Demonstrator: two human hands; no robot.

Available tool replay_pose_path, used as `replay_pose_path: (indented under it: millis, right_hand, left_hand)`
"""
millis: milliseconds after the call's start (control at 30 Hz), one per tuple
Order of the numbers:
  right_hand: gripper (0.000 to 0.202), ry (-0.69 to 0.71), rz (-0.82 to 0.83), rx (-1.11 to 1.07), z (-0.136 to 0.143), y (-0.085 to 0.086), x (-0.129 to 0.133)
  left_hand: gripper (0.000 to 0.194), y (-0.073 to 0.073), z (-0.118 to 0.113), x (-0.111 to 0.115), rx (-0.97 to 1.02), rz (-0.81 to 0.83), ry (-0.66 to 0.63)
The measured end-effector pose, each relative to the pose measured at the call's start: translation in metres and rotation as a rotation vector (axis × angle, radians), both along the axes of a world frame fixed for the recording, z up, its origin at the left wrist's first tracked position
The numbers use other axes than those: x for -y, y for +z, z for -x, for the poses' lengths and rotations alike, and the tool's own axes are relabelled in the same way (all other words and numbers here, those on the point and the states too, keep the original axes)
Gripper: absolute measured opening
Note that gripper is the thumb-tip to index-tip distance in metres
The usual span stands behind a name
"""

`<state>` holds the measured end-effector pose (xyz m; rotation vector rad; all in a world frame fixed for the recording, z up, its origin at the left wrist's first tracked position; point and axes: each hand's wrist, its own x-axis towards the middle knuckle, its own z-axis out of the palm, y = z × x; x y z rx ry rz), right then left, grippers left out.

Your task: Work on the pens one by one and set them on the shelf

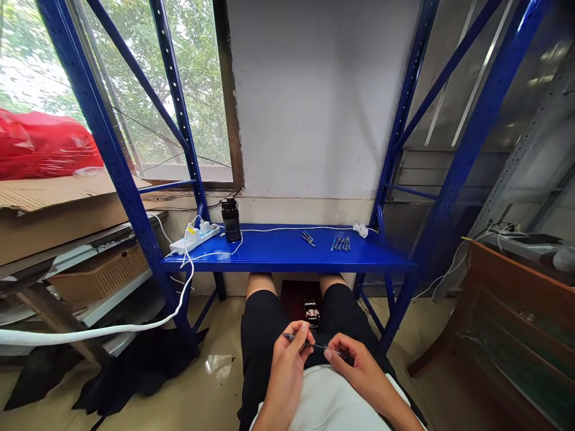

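Above my lap, my left hand point(291, 353) pinches a dark pen barrel point(288, 337) between thumb and fingers. Just to its right, my right hand point(353, 359) has its fingers closed on a thin pen part point(324, 346), which runs between the two hands; its right end is hidden by the fingers. Beyond my knees, on the blue shelf point(269, 254), lie two groups of pens: a small pile point(308, 239) near the middle and a row of several pens point(340, 243) to the right.
A black bottle point(231, 220) stands on the shelf beside a white power strip point(194, 239) with cables. Blue uprights point(462, 173) rise at both sides. Between my legs is a dark box with a printed packet point(311, 312). A wooden chair point(516, 299) stands at right.
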<state>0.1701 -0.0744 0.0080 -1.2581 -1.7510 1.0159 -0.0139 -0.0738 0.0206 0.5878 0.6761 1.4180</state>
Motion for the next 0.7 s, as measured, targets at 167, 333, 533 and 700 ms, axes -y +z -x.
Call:
replay_pose_path:
  millis: [167, 333, 533, 700]
  right_hand:
    - [0.043, 0.003, 0.018, -0.009, 0.0011, 0.0006, 0.0007]
    - [0.044, -0.002, 0.011, -0.002, 0.0014, 0.0008, 0.0007]
    - [0.041, 0.002, -0.001, -0.004, 0.0009, 0.0000, -0.0002]
    - [0.039, 0.006, -0.004, -0.011, 0.0006, 0.0009, 0.0005]
  left_hand:
    - [0.030, -0.0014, -0.0008, -0.0003, -0.004, -0.020, 0.005]
    - [0.030, -0.0036, -0.0007, -0.0005, -0.008, -0.028, 0.002]
    - [0.029, -0.0056, -0.0006, -0.0007, -0.013, -0.029, -0.002]
    - [0.031, -0.0038, -0.0015, -0.0009, -0.025, -0.026, 0.004]
